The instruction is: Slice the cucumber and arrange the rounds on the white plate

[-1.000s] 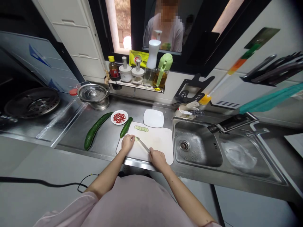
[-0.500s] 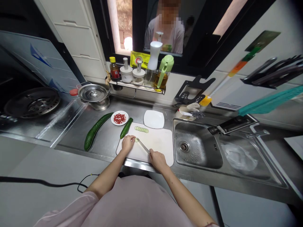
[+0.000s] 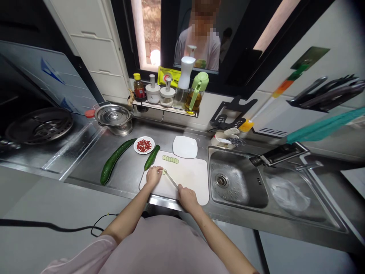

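My right hand [image 3: 188,198] is closed round the handle of a knife [image 3: 172,180], whose blade points up and left over the white cutting board [image 3: 194,179]. At the blade's tip lies a small pale green cucumber slice [image 3: 164,172]. My left hand [image 3: 154,176] has its fingers pressed together beside that slice; what they pinch, if anything, is too small to make out. A row of overlapping cucumber slices [image 3: 170,159] lies near the board's back edge. One cut cucumber [image 3: 152,157] rests at the board's back left corner.
A long cucumber [image 3: 116,161] and a plate of red pieces [image 3: 144,145] are at the left. Behind the board sits a white plate [image 3: 185,147]. The sink [image 3: 239,179] is at the right, a steel pot [image 3: 114,116] at the back left, and a condiment rack [image 3: 168,107] behind.
The view has tilted slightly, so most things appear a little lower. My right hand and the knife have shifted slightly left, and the blade tip stays near the slice.
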### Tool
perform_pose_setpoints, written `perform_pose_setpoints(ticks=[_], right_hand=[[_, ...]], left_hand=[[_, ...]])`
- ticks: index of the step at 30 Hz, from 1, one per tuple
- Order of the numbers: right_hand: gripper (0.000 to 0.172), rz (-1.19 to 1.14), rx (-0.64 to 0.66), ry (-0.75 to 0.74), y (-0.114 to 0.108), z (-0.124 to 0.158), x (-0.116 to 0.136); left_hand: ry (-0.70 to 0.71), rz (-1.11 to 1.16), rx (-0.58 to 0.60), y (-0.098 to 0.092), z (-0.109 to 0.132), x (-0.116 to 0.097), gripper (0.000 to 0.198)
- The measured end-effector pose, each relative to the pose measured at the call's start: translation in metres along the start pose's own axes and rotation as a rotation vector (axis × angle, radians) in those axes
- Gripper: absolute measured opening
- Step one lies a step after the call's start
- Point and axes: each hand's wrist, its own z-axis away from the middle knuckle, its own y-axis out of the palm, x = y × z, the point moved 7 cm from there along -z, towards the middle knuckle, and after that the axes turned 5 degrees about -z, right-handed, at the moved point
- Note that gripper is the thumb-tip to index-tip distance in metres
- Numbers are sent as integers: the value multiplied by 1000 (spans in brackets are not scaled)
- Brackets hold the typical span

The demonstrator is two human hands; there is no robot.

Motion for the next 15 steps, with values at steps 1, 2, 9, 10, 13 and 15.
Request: perform_pose_setpoints(ticks=[1, 2, 9, 10, 13, 15], right_hand=[[31, -4, 1, 1, 0, 0, 1], [31, -6, 3, 2, 0, 0, 2], [35, -20, 12, -5, -1, -2, 6], [35, -20, 16, -5, -1, -3, 6], [37, -23, 22, -9, -1, -5, 5], [37, -27, 23, -12, -1, -6, 4]], left_hand=[[-4, 0, 6, 0, 0, 0, 26], [-8, 0, 14, 0, -1, -1, 26], [-43, 24, 69, -4, -3, -3, 25], [-47, 28, 74, -5, -3, -3, 25], [-56, 35, 76, -5, -3, -3, 25], [-61, 37, 67, -5, -4, -3, 26]])
